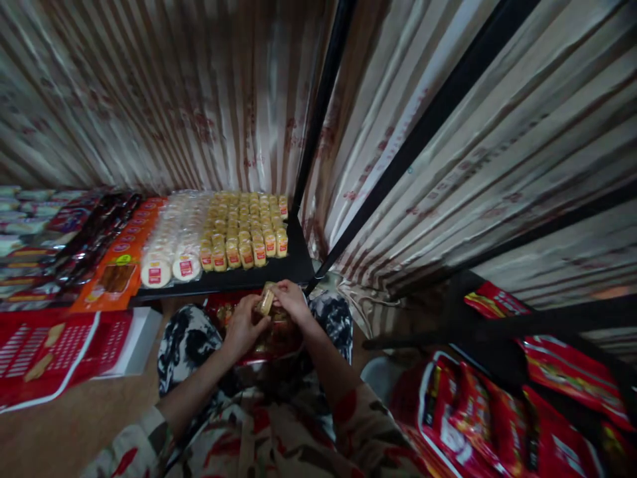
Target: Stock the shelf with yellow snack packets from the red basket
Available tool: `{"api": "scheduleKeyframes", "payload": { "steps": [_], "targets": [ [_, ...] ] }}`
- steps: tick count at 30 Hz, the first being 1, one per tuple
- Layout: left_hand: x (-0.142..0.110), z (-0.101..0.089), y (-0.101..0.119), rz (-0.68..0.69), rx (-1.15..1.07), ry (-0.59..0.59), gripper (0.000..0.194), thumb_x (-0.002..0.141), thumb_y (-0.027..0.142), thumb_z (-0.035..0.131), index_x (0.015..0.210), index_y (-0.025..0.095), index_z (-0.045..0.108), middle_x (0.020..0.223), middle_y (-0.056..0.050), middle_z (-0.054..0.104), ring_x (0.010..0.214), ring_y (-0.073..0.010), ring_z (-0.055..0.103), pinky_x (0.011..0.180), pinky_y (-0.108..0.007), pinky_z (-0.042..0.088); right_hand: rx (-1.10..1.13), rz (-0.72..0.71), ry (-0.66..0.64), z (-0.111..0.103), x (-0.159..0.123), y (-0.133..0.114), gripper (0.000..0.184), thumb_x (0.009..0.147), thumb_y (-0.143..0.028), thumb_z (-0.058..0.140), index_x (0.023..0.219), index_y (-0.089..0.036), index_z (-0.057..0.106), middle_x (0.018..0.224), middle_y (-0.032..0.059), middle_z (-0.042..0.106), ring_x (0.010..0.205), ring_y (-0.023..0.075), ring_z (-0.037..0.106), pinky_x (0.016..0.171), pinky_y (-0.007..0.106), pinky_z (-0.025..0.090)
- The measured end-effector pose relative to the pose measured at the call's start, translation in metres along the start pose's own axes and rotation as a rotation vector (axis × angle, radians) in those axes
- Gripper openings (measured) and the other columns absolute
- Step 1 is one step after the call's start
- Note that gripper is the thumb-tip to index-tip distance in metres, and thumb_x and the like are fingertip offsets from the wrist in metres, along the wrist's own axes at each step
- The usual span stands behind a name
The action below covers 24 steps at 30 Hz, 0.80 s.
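Note:
Both my hands meet over my lap around a small clear-wrapped yellow snack packet (265, 301). My left hand (243, 325) curls its fingers on the packet's lower side. My right hand (291, 299) pinches the packet's top end. Under the hands, between my knees, sits a red bag (279, 338) holding more such packets. Just beyond the hands a black shelf (279, 271) carries rows of the same yellow packets (246, 222) with red labels.
Round white packets (172, 245) lie left of the yellow rows, then orange packs (119, 265) and dark packs (94, 229). A red and white box (54, 348) lies at lower left. Red bags (497, 411) pile at lower right. Black frame bars (323, 99) cross a striped plastic sheet.

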State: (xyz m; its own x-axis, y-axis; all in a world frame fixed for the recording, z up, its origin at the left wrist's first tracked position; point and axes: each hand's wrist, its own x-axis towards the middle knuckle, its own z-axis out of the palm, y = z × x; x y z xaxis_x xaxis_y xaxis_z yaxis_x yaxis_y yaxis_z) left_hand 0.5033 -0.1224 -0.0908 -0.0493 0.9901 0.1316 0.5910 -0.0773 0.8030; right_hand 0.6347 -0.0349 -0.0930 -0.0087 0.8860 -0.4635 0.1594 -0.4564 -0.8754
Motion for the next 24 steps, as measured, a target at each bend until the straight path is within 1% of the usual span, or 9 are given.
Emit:
{"api": "scheduleKeyframes", "payload": {
  "steps": [3, 5, 7, 10, 13, 15, 18, 21, 24],
  "targets": [
    [-0.007, -0.003, 0.001, 0.069, 0.089, 0.03, 0.032, 0.075, 0.019, 0.056, 0.106, 0.02, 0.056, 0.111, -0.007, 0.059, 0.107, -0.0216, 0.053, 0.095, -0.038, 0.042, 0.026, 0.044, -0.002, 0.0, -0.006, -0.002, 0.017, 0.079, -0.029, 0.063, 0.071, -0.017, 0.056, 0.06, -0.0017, 0.063, 0.053, 0.0105, 0.063, 0.049, 0.018, 0.051],
    [-0.008, -0.004, 0.0, 0.072, 0.105, 0.052, 0.027, 0.078, 0.019, 0.051, 0.105, 0.02, 0.057, 0.107, -0.007, 0.06, 0.104, -0.0211, 0.054, 0.093, -0.038, 0.043, 0.038, 0.078, -0.005, -0.001, -0.01, -0.001, 0.02, 0.083, -0.031, 0.059, 0.069, -0.017, 0.053, 0.056, -0.0019, 0.061, 0.05, 0.0103, 0.062, 0.047, 0.018, 0.05],
    [-0.006, -0.006, 0.0, 0.045, 0.092, 0.065, 0.025, 0.081, 0.024, 0.048, 0.104, 0.019, 0.058, 0.103, -0.007, 0.062, 0.101, -0.0211, 0.056, 0.091, -0.038, 0.045, 0.039, 0.102, -0.003, -0.003, -0.013, 0.001, 0.023, 0.085, -0.032, 0.056, 0.068, -0.017, 0.051, 0.053, -0.0035, 0.057, 0.046, 0.0094, 0.059, 0.044, 0.017, 0.048],
    [0.003, -0.011, 0.0, -0.036, 0.032, 0.049, 0.029, 0.082, 0.03, 0.048, 0.105, 0.018, 0.06, 0.101, -0.008, 0.064, 0.097, -0.0211, 0.058, 0.088, -0.037, 0.046, 0.018, 0.104, 0.003, -0.007, -0.017, 0.003, 0.028, 0.085, -0.036, 0.056, 0.065, -0.017, 0.05, 0.051, -0.0056, 0.053, 0.04, 0.0067, 0.054, 0.038, 0.015, 0.041],
    [0.013, -0.017, 0.001, -0.126, -0.076, 0.021, 0.034, 0.08, 0.034, 0.049, 0.105, 0.016, 0.062, 0.101, -0.008, 0.066, 0.092, -0.0206, 0.06, 0.085, -0.036, 0.047, -0.006, 0.089, -0.003, -0.011, -0.022, 0.001, 0.034, 0.085, -0.041, 0.055, 0.061, -0.017, 0.05, 0.049, -0.0059, 0.05, 0.038, 0.0045, 0.049, 0.036, 0.013, 0.036],
    [0.019, -0.02, 0.002, -0.204, -0.17, 0.021, 0.036, 0.076, 0.036, 0.052, 0.103, 0.014, 0.063, 0.098, -0.009, 0.067, 0.089, -0.0207, 0.061, 0.082, -0.035, 0.048, 0.002, 0.061, -0.016, -0.012, -0.024, -0.002, 0.035, 0.086, -0.042, 0.052, 0.062, -0.017, 0.052, 0.049, -0.0061, 0.05, 0.039, 0.0038, 0.048, 0.037, 0.012, 0.036],
    [0.025, -0.023, 0.003, -0.316, -0.341, 0.031, 0.038, 0.071, 0.038, 0.058, 0.098, 0.013, 0.064, 0.089, -0.007, 0.069, 0.08, -0.0194, 0.063, 0.076, -0.032, 0.049, 0.036, -0.031, -0.019, -0.012, -0.026, -0.002, 0.032, 0.086, -0.042, 0.05, 0.065, -0.017, 0.052, 0.053, -0.006, 0.052, 0.042, 0.0041, 0.049, 0.039, 0.013, 0.036],
    [0.028, -0.023, 0.003, -0.383, -0.478, 0.064, 0.042, 0.066, 0.043, 0.062, 0.095, 0.013, 0.065, 0.085, -0.006, 0.069, 0.076, -0.0174, 0.063, 0.071, -0.028, 0.049, 0.04, -0.121, 0.052, -0.011, -0.024, 0.003, 0.029, 0.08, -0.045, 0.056, 0.07, -0.018, 0.052, 0.057, -0.0063, 0.055, 0.043, 0.0053, 0.05, 0.039, 0.014, 0.036],
    [0.028, -0.023, 0.004, -0.447, -0.592, 0.098, 0.05, 0.061, 0.05, 0.066, 0.095, 0.013, 0.065, 0.082, -0.005, 0.068, 0.072, -0.0154, 0.061, 0.066, -0.026, 0.048, 0.073, -0.134, 0.113, -0.01, -0.022, 0.005, 0.03, 0.075, -0.047, 0.063, 0.082, -0.02, 0.053, 0.063, -0.0059, 0.058, 0.043, 0.0059, 0.051, 0.039, 0.015, 0.038]
  ]
}}
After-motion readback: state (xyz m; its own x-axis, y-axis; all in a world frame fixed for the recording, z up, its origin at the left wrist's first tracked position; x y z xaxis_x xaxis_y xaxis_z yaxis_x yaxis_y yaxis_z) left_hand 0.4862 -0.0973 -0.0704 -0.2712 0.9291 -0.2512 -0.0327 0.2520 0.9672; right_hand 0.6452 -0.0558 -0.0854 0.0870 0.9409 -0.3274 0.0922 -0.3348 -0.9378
